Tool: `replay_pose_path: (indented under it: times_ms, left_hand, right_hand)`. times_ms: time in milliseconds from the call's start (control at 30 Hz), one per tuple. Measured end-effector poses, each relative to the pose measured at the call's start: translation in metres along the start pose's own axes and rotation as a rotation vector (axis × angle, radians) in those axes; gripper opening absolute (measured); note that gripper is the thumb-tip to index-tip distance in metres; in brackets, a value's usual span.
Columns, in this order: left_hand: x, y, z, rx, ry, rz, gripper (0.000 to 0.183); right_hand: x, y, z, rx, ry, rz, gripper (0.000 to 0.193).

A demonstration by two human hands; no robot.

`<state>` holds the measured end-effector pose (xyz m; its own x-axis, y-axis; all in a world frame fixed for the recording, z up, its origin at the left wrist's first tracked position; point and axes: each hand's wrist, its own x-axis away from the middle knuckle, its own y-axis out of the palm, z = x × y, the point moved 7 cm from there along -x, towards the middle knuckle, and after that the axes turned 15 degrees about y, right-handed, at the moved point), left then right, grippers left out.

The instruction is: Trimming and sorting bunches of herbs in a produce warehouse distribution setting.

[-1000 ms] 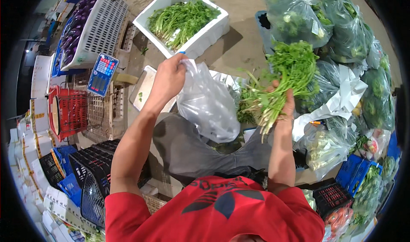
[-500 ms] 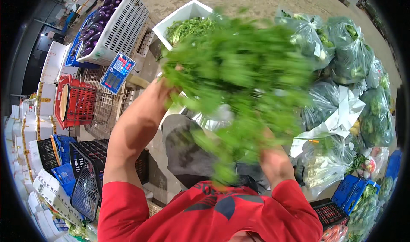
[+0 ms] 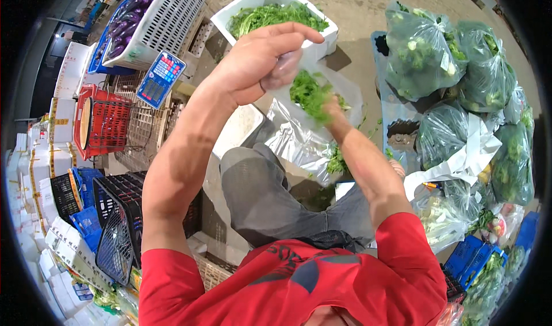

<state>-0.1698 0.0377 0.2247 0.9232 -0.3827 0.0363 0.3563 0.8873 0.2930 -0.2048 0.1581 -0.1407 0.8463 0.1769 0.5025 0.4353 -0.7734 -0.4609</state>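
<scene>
My left hand [image 3: 261, 58] is raised in front of me and pinches the rim of a clear plastic bag [image 3: 313, 127], holding its mouth apart. My right hand [image 3: 332, 108] is pushed down inside the bag, gripping a bunch of leafy green herbs [image 3: 307, 93]. The fingers of that hand are mostly hidden by the leaves and the plastic. Some stems hang out lower down by my right forearm. My grey-trousered knee is below the bag.
A white foam box of greens [image 3: 270, 15] stands ahead. Left of it are a white crate of aubergines [image 3: 152, 18], a blue scale [image 3: 161, 79], and red [image 3: 103, 122] and black crates [image 3: 118, 228]. Bagged vegetables [image 3: 460, 84] pile up on the right.
The bunch of greens, held up beside the bag a second ago, swept across the view and has gone down into the bag with my right hand. My left hand kept hold of the bag.
</scene>
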Motion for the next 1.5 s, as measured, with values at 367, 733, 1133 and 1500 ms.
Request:
replay_pose_path:
  times_ms: [367,733,1133,1500]
  left_hand:
    - [0.074,-0.21,-0.216,-0.489,-0.371,0.14,0.029]
    - [-0.082,-0.294,-0.289,-1.563,-0.097,-0.164,0.069]
    - [-0.099,-0.343,-0.324,-1.644,-0.175,-0.3,0.091]
    - [-0.105,-0.342,-0.328,-1.567,-0.255,-0.376,0.101]
  right_hand:
    - [0.049,0.058,0.068,0.58,0.135,-0.318,0.068]
    - [0.168,-0.072,0.058,-0.475,0.097,-0.145,0.037]
    - [0.483,0.009,0.281,-0.047,0.927,1.342,0.043]
    - [0.495,0.123,0.38,-1.053,1.265,1.474,0.079]
